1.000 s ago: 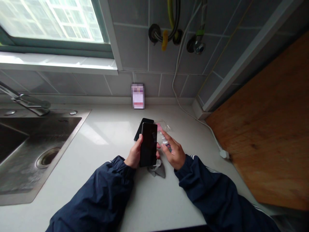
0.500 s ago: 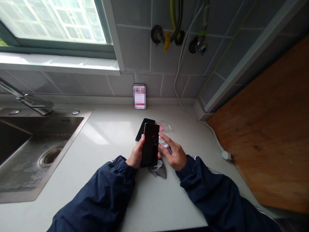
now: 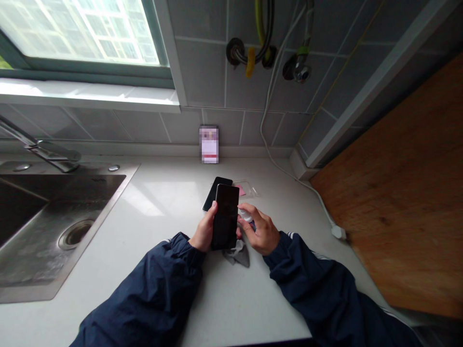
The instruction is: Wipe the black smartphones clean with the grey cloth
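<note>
My left hand [image 3: 203, 232] is closed around a black smartphone [image 3: 225, 217], thumb along its left edge and fingertips showing at the right edge. The phone is tilted with its dark screen towards me. Just right of it, my right hand [image 3: 261, 229] is closed around a small spray bottle [image 3: 246, 215] with a white top and a bluish lower part. Fingers cover much of the bottle. A grey cloth [image 3: 237, 254] lies crumpled on the counter below the phone. Behind, another dark phone [image 3: 216, 189] lies partly covered by the held one.
A clear plastic piece [image 3: 249, 188] and a pink slip [image 3: 240, 191] lie behind my hands. A phone with a lit screen [image 3: 209, 144] leans on the wall. The sink [image 3: 90, 236] and faucet [image 3: 54, 155] are left; a white cable [image 3: 307, 185] and wooden panel [image 3: 405, 193] stand right.
The fingers of my right hand have bent, with the index fingertip lower on the spray bottle. The faint marks on the held phone's screen look less distinct. My left hand stays put.
</note>
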